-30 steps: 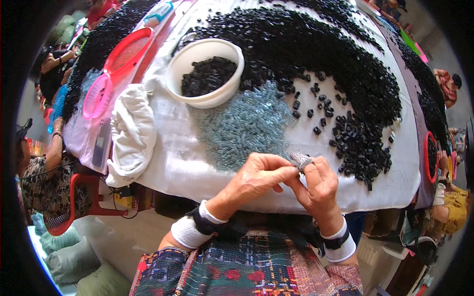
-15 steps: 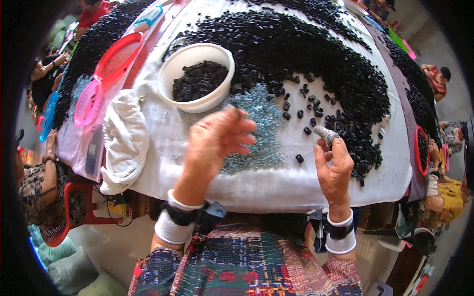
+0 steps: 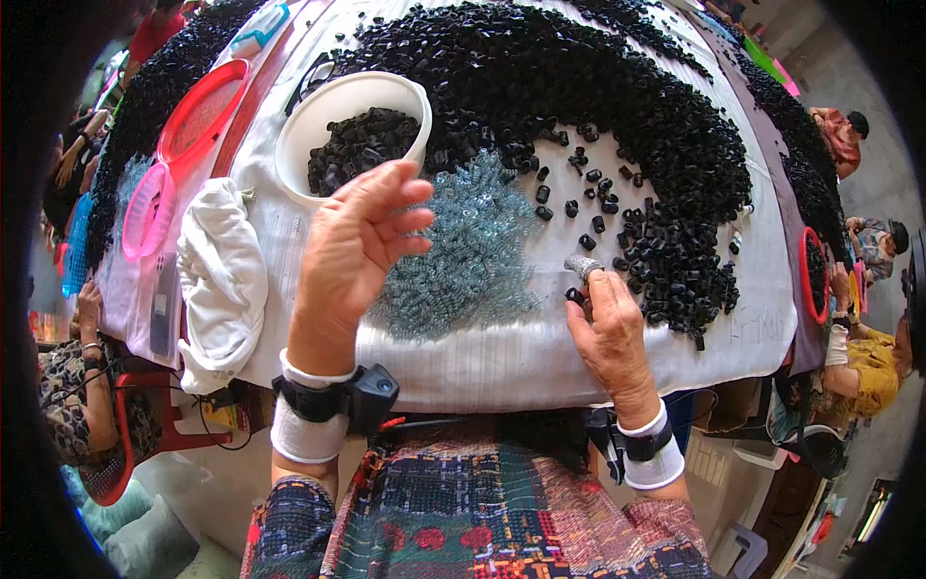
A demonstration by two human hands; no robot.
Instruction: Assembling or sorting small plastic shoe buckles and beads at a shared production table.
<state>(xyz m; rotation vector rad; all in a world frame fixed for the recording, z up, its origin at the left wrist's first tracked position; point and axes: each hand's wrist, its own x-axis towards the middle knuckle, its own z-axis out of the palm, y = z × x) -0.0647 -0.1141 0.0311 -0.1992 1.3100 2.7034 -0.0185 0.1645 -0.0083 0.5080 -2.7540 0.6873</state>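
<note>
**Bowl part filled, big heap still waiting**

My left hand (image 3: 362, 241) hangs loose above the table, fingers spread and holding nothing, just this side of the white bowl (image 3: 299, 125). That bowl is, as I judge it, under half full of black caps (image 3: 359, 145). My right hand (image 3: 608, 323) pinches 1 small grey spring piece (image 3: 582, 265) at its fingertips. Between my 2 hands lies the pile of pale blue springs (image 3: 473, 251); beyond my right hand the great black heap (image 3: 579, 87) curves away, so most of the work looks left. The table's near edge (image 3: 502, 372) runs just under my wrists, a white cloth (image 3: 222, 280) sits left of my left hand, and open cloth lies between.
</note>
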